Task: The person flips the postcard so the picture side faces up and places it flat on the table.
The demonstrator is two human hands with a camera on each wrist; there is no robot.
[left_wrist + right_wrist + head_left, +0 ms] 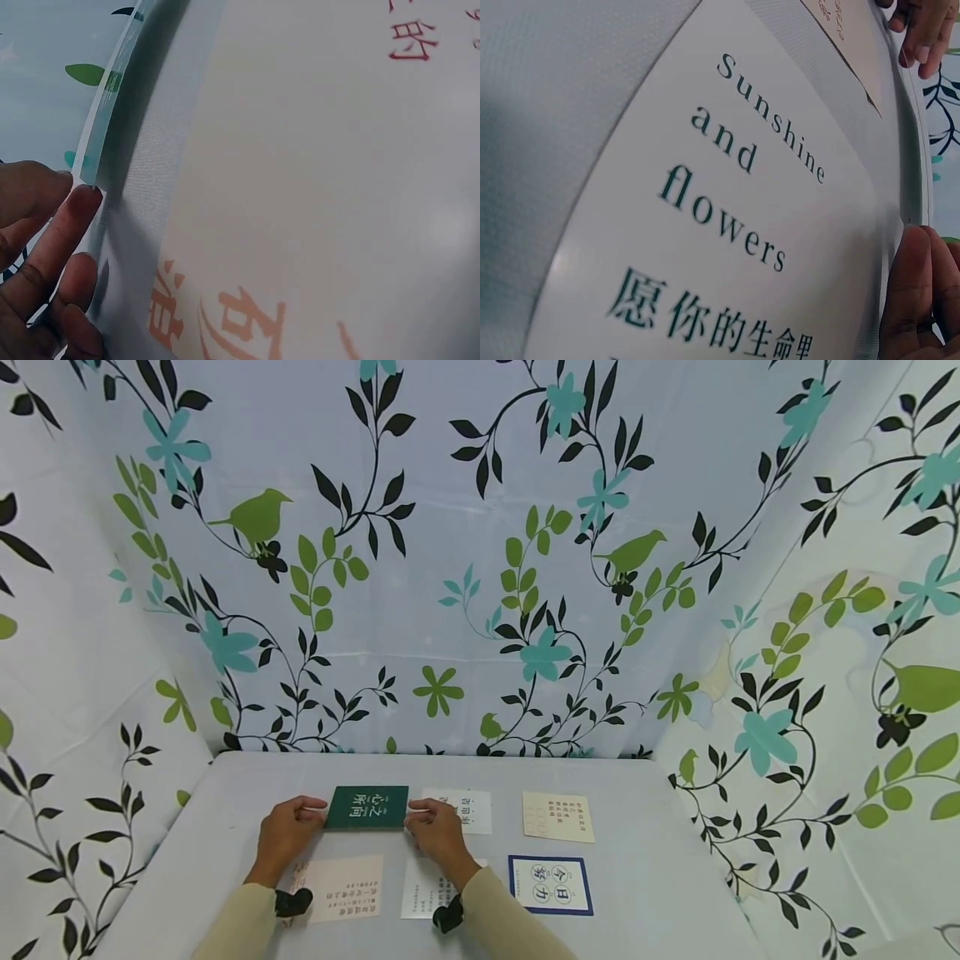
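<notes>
A dark green card with white characters is held level between both hands, at the back left of the table. My left hand pinches its left edge between thumb and fingers. In the left wrist view the card shows as a thin pale edge at the fingertips. At the opposite edge, my right hand pinches the card with thumb and finger. Below the right forearm lies a white "Sunshine and flowers" card, partly covered in the head view. A beige card with reddish characters lies beside the left wrist.
On the white table, a white card lies just right of the green one. Further right are a cream card and, nearer, a blue-bordered card. A leaf-patterned cloth hangs behind the table.
</notes>
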